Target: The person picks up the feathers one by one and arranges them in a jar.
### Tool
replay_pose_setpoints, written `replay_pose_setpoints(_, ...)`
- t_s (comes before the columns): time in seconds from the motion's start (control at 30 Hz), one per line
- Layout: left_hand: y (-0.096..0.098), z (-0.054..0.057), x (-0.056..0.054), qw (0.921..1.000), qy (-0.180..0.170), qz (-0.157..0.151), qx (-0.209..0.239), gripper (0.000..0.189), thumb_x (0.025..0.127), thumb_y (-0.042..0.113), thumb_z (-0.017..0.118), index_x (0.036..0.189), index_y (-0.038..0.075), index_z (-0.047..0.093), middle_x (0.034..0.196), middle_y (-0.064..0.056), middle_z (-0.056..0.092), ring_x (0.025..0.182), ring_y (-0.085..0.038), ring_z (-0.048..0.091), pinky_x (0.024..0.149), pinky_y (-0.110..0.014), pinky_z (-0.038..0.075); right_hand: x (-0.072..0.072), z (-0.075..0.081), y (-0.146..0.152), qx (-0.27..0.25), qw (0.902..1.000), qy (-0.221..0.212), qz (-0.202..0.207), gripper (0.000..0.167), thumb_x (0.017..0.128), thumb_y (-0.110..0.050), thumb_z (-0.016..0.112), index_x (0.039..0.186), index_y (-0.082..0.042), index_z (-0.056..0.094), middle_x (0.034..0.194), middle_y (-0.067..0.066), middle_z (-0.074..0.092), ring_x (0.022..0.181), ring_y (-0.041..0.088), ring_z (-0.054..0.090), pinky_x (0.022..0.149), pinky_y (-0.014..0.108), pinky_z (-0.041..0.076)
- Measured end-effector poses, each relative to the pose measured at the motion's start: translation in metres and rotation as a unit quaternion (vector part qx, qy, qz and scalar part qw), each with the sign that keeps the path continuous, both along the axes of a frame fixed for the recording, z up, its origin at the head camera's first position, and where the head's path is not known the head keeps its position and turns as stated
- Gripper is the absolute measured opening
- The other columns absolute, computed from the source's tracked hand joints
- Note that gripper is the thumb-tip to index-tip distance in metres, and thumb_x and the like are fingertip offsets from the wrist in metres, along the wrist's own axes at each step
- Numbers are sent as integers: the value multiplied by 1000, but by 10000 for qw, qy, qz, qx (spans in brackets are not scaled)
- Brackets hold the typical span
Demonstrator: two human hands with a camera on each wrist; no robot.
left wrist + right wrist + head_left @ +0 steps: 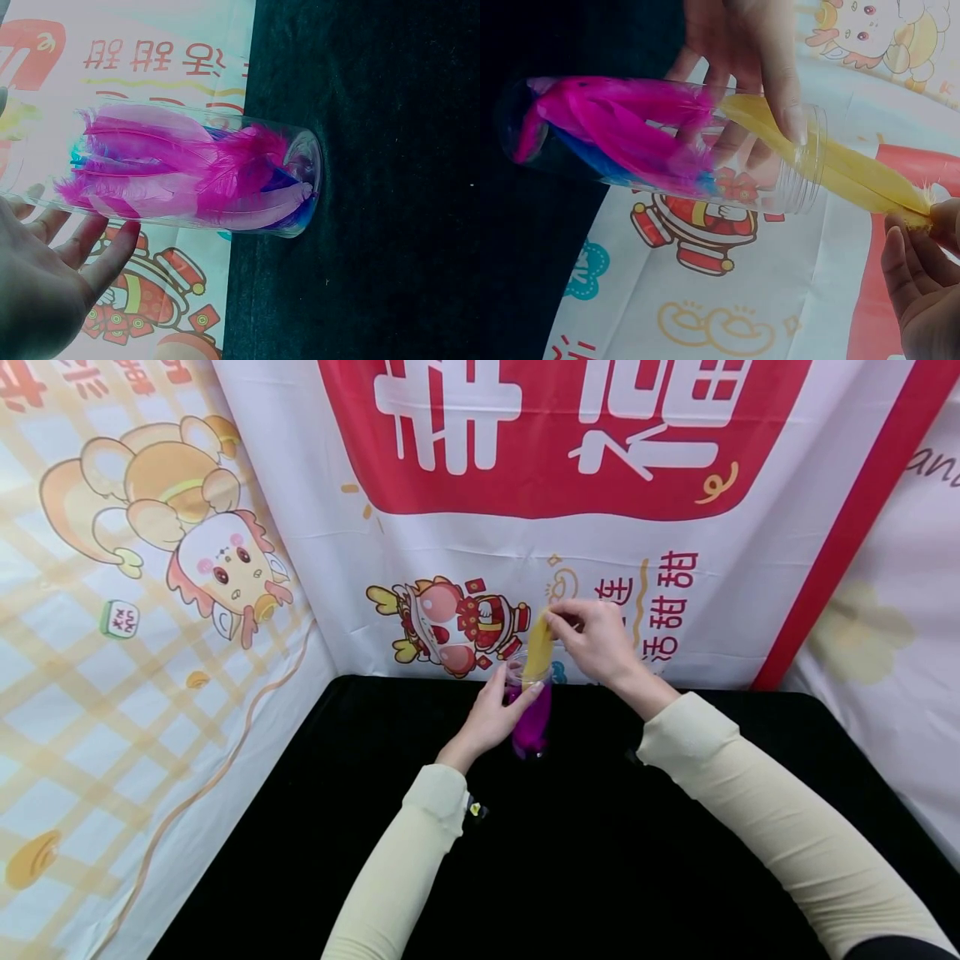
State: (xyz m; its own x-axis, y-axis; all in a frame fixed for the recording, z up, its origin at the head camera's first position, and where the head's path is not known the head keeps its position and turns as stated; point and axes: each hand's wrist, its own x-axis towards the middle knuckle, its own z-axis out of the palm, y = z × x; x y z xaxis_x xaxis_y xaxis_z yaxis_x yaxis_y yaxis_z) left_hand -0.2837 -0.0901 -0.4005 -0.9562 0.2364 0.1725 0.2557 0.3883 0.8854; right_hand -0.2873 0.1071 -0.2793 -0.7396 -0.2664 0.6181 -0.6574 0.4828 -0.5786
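A clear jar (531, 718) with pink, purple and blue feathers (187, 165) inside stands upright at the far edge of the black table. My left hand (495, 710) grips it near its top, with the thumb (787, 112) on the near side and the fingers behind. Between thumb and fingertips, my right hand (600, 639) pinches the fluffy end of a yellow feather (855, 172). That feather passes through the jar's open mouth (814, 161), its other end inside the upper part of the jar, above the pink feathers.
Black cloth covers the table (570, 860). Right behind the jar hangs a white printed banner (465, 543) with red characters and a cartoon figure. Another printed sheet (150, 635) hangs on the left side.
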Motion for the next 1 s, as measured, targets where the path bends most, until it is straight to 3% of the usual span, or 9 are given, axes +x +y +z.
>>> replay_pose_setpoints(0.17,-2,5,0,9995,-245,-221,34,80,97,64,56,159,21,30,149,-4,47,131,-22,54,109,-43,46,1,-3,-1,274,9994,-177,68,21,104,-14,63,111,-1,77,100,15,76,80,24,73,73,40,61)
replay_pose_setpoints(0.33,-5,25,10,9975,-537,-436,-113,75,103,53,56,161,16,26,154,-10,42,136,-26,50,110,-43,45,0,-7,-3,610,9968,-488,169,22,104,-16,63,110,-2,78,105,13,77,88,24,73,78,42,60)
replay_pose_setpoints(0.47,-3,41,23,9974,-486,-480,-211,69,106,43,55,160,11,27,154,-13,42,137,-27,50,109,-42,46,-1,-10,-2,804,9932,-775,317,22,104,-17,62,111,-3,78,108,12,76,94,24,72,82,43,59)
replay_pose_setpoints(0.6,-2,44,28,9981,-388,-425,-229,66,106,41,54,159,10,28,154,-13,42,137,-28,50,108,-41,48,-2,-11,-1,965,9897,-956,450,22,104,-18,62,111,-4,78,109,12,76,97,25,70,84,44,58)
replay_pose_setpoints(0.77,-2,41,24,9984,-332,-400,-231,65,106,40,56,157,9,31,153,-14,43,136,-29,51,105,-40,50,-1,-12,-2,1042,9880,-990,568,22,104,-17,62,110,-2,78,108,13,76,97,26,69,83,45,57)
replay_pose_setpoints(1.0,-4,9,0,9986,-390,-350,-33,71,101,58,55,157,21,31,154,-7,42,138,-25,49,105,-41,50,-2,-16,-6,1040,9889,-969,441,16,101,-17,67,103,-6,78,99,9,76,91,23,69,80,42,56)
